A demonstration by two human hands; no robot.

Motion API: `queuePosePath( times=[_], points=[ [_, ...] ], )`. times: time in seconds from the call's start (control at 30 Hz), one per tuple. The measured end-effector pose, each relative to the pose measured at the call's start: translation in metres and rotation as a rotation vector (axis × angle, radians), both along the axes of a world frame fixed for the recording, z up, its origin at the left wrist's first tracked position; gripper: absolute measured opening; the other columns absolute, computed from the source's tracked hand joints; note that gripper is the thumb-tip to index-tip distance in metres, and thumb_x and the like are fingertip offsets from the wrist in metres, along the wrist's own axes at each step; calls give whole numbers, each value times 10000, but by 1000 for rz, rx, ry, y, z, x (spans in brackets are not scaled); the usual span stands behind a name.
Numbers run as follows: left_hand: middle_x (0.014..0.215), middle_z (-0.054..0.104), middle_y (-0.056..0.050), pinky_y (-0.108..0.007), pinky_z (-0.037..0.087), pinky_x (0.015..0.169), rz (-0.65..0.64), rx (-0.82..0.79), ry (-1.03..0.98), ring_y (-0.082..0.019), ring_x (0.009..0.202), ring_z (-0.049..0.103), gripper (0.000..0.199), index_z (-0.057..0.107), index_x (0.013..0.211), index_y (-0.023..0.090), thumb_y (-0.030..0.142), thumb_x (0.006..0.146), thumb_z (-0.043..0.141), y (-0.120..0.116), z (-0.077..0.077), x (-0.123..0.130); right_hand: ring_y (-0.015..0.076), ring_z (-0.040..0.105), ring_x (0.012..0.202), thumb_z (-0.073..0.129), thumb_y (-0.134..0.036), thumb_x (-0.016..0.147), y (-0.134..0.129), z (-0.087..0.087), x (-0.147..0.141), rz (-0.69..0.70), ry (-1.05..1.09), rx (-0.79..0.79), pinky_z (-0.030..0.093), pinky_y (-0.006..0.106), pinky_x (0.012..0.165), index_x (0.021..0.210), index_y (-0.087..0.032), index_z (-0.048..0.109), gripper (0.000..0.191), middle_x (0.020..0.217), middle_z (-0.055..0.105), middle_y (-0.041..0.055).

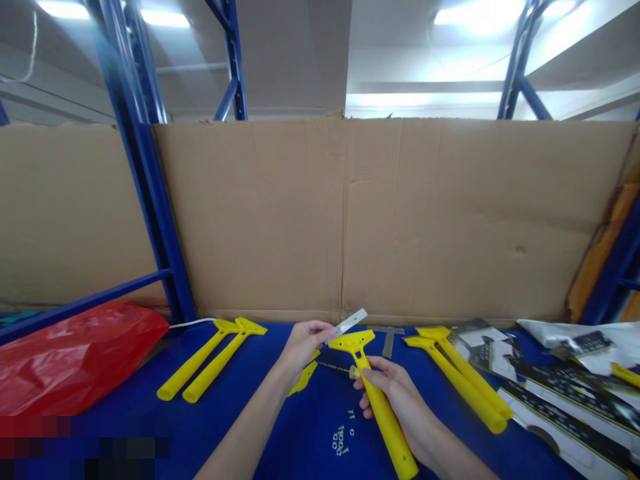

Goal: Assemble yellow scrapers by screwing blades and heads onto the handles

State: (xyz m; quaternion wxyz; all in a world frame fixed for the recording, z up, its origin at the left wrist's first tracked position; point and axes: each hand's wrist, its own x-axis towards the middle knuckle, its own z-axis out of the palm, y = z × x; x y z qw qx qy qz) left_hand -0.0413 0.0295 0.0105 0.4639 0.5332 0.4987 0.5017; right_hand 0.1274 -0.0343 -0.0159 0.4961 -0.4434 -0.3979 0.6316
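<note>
I see first, on the left, two yellow tools (215,363) lying near each other on the blue table (295,447), and then the left hand (304,343), which pinches a flat, silvery strip (353,322). Just below this strip is the wide T-shaped head of a smooth, bright yellow scraper (385,417), whose round handle the right hand (395,390) grips with bent fingers, above the table

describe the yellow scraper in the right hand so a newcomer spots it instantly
Face the tall cardboard panel and look down to the blue table before it. Above that table, a right hand holds the yellow scraper, its wide head toward the panel. The paired yellow scrapers on either side lie on the table; this one is held.
</note>
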Motion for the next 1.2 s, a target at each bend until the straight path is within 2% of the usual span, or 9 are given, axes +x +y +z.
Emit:
queuePosePath(
  times=[0.23, 0.37, 0.57, 0.73, 0.9, 1.2],
  points=[
    [658, 693, -53, -242, 419, 571, -12, 85, 62, -149, 617, 600, 249, 708, 720, 131, 347, 596, 701, 10, -12, -1, 108, 562, 446, 674, -310, 692, 2, -3, -1, 19, -8, 17, 444, 234, 436, 934, -152, 564, 309, 671, 644, 14],
    [635, 690, -57, -257, 435, 589, 30, 159, 95, -153, 601, 595, 230, 702, 687, 123, 337, 601, 696, 12, -17, 2, 105, 569, 463, 635, -293, 721, 1, -2, -1, 20, -25, 25, 446, 226, 450, 941, -151, 561, 272, 673, 649, 16],
    [646, 692, -60, -267, 458, 611, 69, 197, 144, -168, 620, 615, 205, 692, 663, 132, 333, 620, 686, 14, -22, 6, 114, 563, 445, 669, -301, 687, 1, -2, -2, -7, -13, 9, 444, 238, 437, 943, -154, 555, 317, 657, 648, 14],
    [632, 688, -56, -267, 465, 608, 88, 204, 175, -169, 611, 618, 173, 678, 647, 141, 312, 621, 684, 14, -21, 6, 116, 572, 455, 667, -292, 692, 0, -1, -1, -9, -10, 11, 449, 237, 443, 946, -157, 560, 306, 668, 655, 21],
    [630, 689, -56, -268, 470, 614, 45, 198, 166, -168, 609, 618, 144, 682, 638, 140, 280, 607, 689, 13, -19, 3, 111, 562, 447, 674, -305, 687, 1, -3, -1, 12, -12, 18, 444, 234, 434, 934, -149, 569, 310, 665, 647, 19],
    [626, 672, -47, -264, 458, 602, 67, 243, 269, -164, 602, 599, 205, 678, 673, 143, 341, 641, 633, 15, -24, 3, 111, 555, 441, 696, -339, 664, 3, -4, -1, 12, -10, 23, 437, 226, 418, 958, -145, 574, 373, 637, 641, 17]
  ],
)
